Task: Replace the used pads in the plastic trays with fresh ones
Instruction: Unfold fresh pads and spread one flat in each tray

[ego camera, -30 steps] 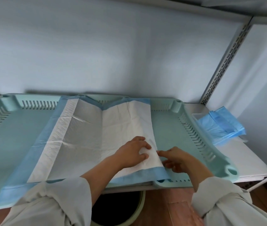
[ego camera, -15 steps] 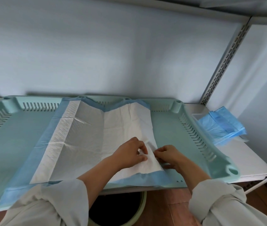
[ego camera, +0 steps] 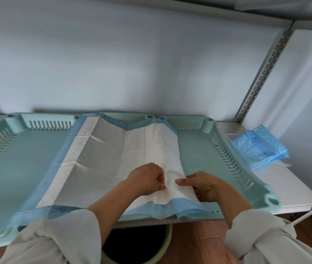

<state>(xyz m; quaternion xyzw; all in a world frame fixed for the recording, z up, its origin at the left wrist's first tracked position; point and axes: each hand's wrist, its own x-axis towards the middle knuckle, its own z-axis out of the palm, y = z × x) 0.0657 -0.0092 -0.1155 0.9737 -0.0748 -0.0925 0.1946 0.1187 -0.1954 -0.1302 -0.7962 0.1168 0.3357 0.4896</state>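
Head view: shelf spans the frame, teal trays across mid-frame, pad part-unfolded at centre over both. Pad is light, soft, crumples easily; grab by blue edge. Left hand and right hand both pinch the folded flap, lower centre. Versus 1 s ago: left was flat, now pinching.

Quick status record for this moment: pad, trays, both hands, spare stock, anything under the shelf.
pad: white with blue border, partly unfolded, lying across the seam of two trays
trays: teal plastic, side by side, floor bare on either side of the pad
left hand: pinching the pad's still-folded right part
right hand: pinching the same fold
spare stock: folded blue pads on the shelf, right of the trays
below shelf: round bin, open top
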